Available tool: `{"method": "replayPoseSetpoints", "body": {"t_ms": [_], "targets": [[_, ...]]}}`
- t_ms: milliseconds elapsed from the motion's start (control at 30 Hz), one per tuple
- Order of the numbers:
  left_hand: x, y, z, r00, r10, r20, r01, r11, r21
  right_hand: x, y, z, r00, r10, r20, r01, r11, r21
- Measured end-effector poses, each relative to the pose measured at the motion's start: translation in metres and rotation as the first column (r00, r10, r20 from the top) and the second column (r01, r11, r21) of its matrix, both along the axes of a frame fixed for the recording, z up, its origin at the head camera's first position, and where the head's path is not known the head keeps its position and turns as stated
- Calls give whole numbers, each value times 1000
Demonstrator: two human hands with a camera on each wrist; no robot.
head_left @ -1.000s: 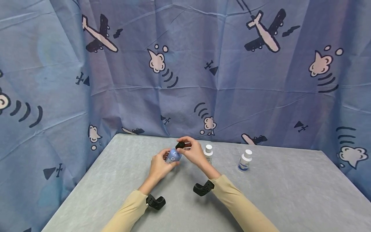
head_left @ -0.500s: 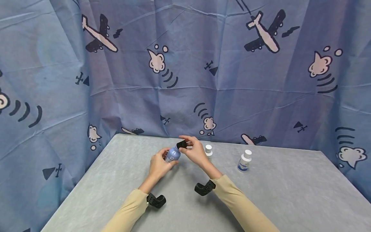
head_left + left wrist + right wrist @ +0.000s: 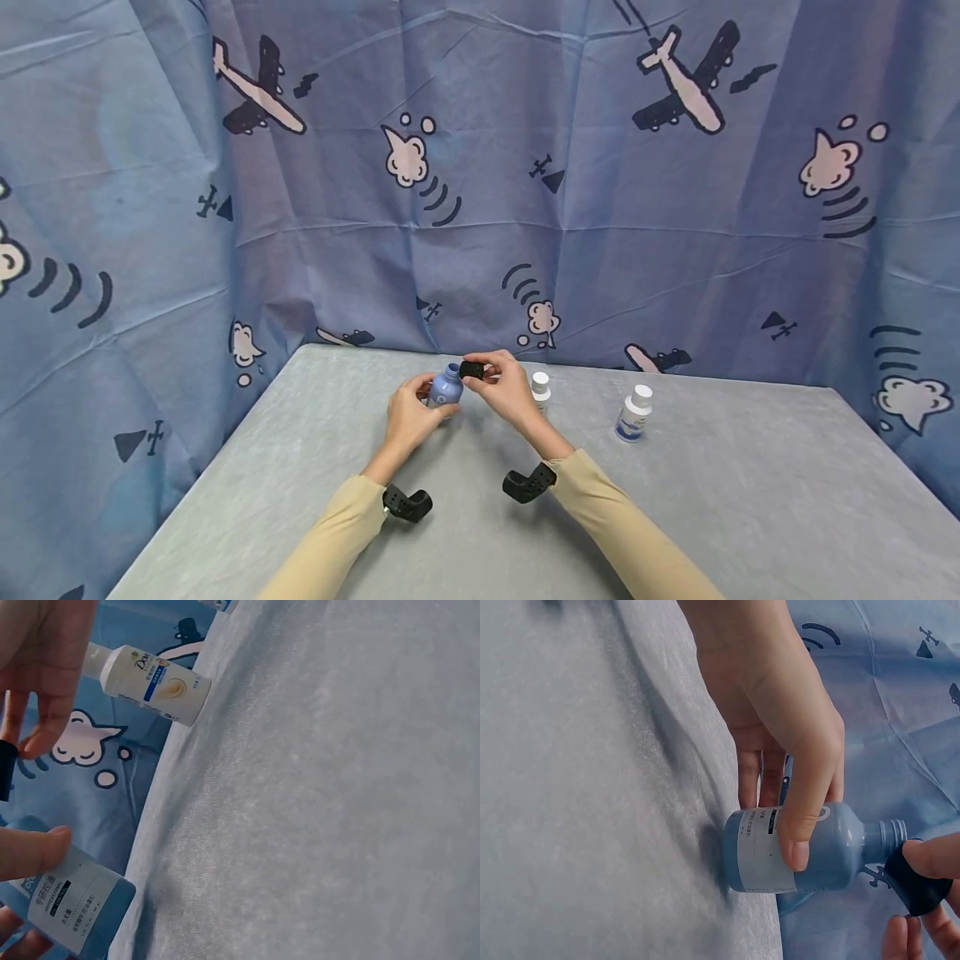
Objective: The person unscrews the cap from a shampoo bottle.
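My left hand [image 3: 412, 418] grips a small blue bottle [image 3: 447, 388] round its body, thumb across the white label. The bottle's threaded neck [image 3: 885, 835] is bare and its mouth shows in the head view. Between thumb and fingers of my right hand [image 3: 504, 387] is a black cap [image 3: 472, 370], held just right of the neck, off the bottle. In the right wrist view the cap [image 3: 917, 881] overlaps the end of the threads. A white bottle with a white cap [image 3: 540, 383] stands behind my right hand, which partly hides it.
Another white bottle [image 3: 633, 413] with a blue-marked label stands upright farther right on the grey-covered table [image 3: 720, 467]. A blue curtain [image 3: 480, 183] printed with planes hangs along the table's back edge. Each wrist wears a black strap mount [image 3: 529, 483].
The black cap has come off the blue bottle's neck and moved slightly to the right, baring the threads. The bottle has gone from tilted to more upright in my left hand.
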State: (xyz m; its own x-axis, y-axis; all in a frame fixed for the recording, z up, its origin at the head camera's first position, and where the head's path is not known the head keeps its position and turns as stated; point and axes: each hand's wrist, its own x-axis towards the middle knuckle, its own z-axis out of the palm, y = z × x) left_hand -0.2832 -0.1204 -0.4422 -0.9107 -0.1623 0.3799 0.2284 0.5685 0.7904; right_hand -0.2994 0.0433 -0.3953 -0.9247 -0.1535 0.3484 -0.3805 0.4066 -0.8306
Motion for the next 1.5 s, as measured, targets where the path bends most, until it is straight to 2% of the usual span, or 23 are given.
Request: {"method": "replayPoseSetpoints", "body": {"t_ms": [133, 267, 667, 933, 1100, 1233, 1367, 1500], "targets": [[0, -1, -1, 1000, 16, -5, -16, 1000, 20, -1, 0, -3, 1000, 8, 14, -8, 1000, -19], [0, -2, -3, 1000, 12, 16, -13, 1000, 22, -3, -1, -4, 999, 6, 36, -4, 999, -38], [-2, -7, -5, 999, 18, 49, -20, 999, 44, -5, -2, -8, 999, 34, 40, -34, 999, 20], [-1, -14, -6, 997, -35, 69, 32, 998, 55, -7, -3, -14, 996, 40, 76, -43, 998, 43], [0, -18, -6, 995, -85, 52, 79, 992, 102, -8, -2, -19, 995, 45, 85, -50, 997, 56], [-1, -20, -7, 992, -117, 54, 110, 986, 129, -7, -1, -22, 993, 19, 115, -27, 997, 69], [0, -19, -7, 989, -129, 70, 119, 984, 132, -6, 0, -25, 990, -8, 138, -9, 992, 123], [2, -18, -7, 987, -129, 97, 118, 986, 120, -6, 1, -29, 991, -2, 135, -20, 986, 166]]}}
